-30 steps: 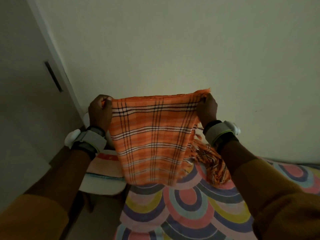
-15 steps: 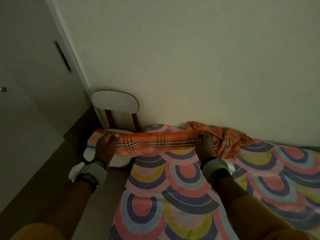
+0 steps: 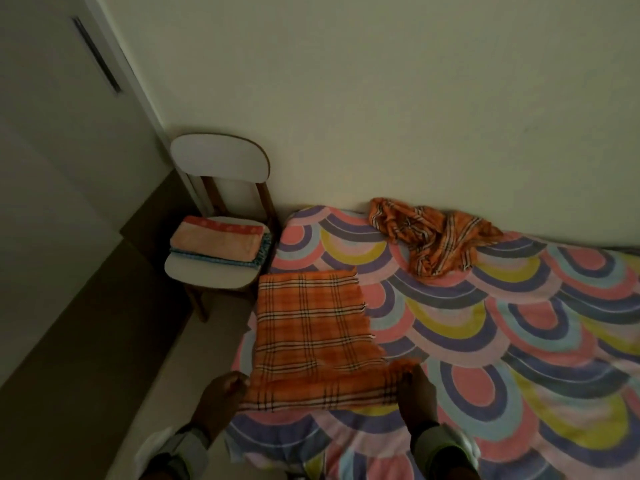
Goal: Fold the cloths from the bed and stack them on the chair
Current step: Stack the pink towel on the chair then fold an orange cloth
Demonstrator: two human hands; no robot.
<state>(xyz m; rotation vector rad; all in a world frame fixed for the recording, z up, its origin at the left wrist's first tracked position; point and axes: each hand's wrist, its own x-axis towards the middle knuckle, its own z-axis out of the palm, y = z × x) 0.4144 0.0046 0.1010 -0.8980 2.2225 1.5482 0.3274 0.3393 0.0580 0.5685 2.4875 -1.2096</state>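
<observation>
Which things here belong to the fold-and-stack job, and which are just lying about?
Job: flat orange plaid cloth, gripped at its near edge by left hand and right hand; crumpled orange plaid cloth by the wall; folded stack on the chair; bed.
Not job: door, floor, wristbands.

Head view looks steeply down, close over the bed, chair beyond.
</observation>
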